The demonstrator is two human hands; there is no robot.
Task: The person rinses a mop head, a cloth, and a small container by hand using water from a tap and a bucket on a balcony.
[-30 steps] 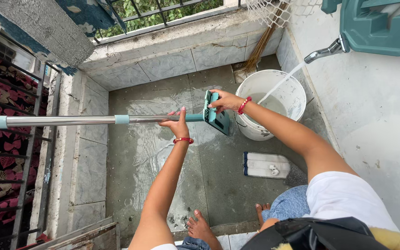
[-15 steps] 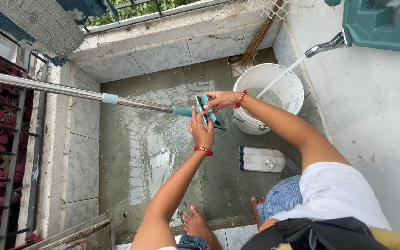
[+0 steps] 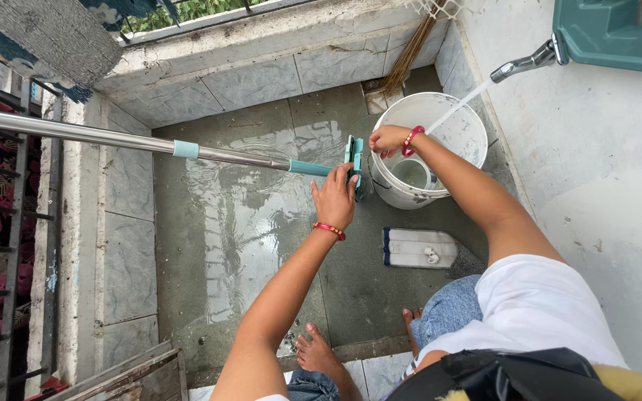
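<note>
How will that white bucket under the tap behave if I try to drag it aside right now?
The white bucket holds water with the tap stream running in, so it is probably heavy and apt to slosh. The floor is wet, so it may slide rather than tip.

The mop pole [image 3: 113, 139] running out toward nine o'clock looks like smooth, shiny metal with matt teal plastic collars, and the mop head frame [image 3: 354, 160] at its end is the same teal plastic, dull rather than glossy. At one o'clock the bucket [image 3: 455, 126] is smooth white plastic, the tap [image 3: 521, 64] above it bright polished metal, and the wall [image 3: 603, 171] at three o'clock rough, matt and stained. The floor [image 3: 261, 245] is grey stone or tile, glossy where wet, while the mop pad [image 3: 419, 247] at five o'clock from the frame is soft white cloth with dark edging.
</note>
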